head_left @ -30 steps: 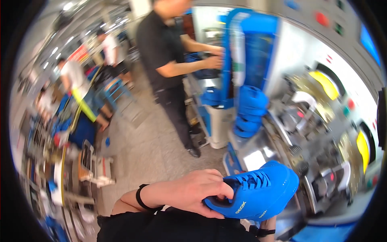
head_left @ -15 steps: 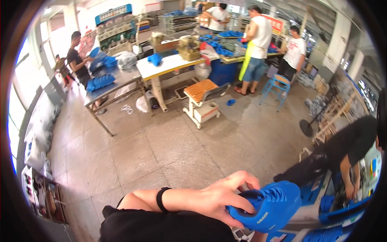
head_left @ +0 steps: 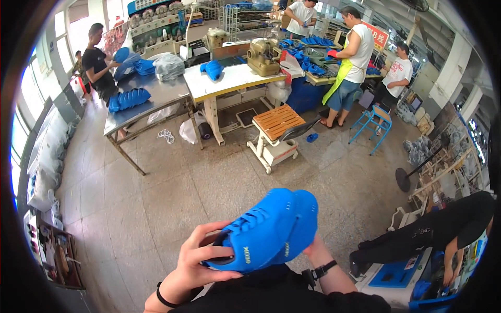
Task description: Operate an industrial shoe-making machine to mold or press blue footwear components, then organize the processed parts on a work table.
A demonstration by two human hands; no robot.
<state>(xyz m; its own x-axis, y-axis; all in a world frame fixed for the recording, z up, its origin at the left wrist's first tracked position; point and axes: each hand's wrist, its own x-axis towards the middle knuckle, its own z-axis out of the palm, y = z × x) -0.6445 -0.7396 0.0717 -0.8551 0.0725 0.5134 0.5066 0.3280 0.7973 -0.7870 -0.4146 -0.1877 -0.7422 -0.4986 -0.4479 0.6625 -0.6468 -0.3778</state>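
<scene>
Two blue lace-up shoe uppers are held side by side in front of my body, toes pointing up and away. My left hand (head_left: pixel 206 255) grips the left shoe upper (head_left: pixel 259 229), its fingers hooked into the ankle opening and its thumb along the outside. Against that one lies the right shoe upper (head_left: pixel 304 224), partly covered by it. My right hand (head_left: pixel 317 249) holds this second upper from its right side; most of its fingers are hidden behind it. A dark band is on each of my wrists.
A metal table (head_left: pixel 175 89) with blue uppers stands far left, beside a white worktable (head_left: pixel 201 86) carrying a sewing machine (head_left: pixel 266 57). A wheeled wooden-topped seat (head_left: pixel 279 122) and blue stool (head_left: pixel 373 122) stand ahead. A person in black (head_left: pixel 443 221) bends close on my right; other people work further off.
The view has shifted to the right. My left hand has moved left with its shoe upper. The second upper and my right hand now show beside it.
</scene>
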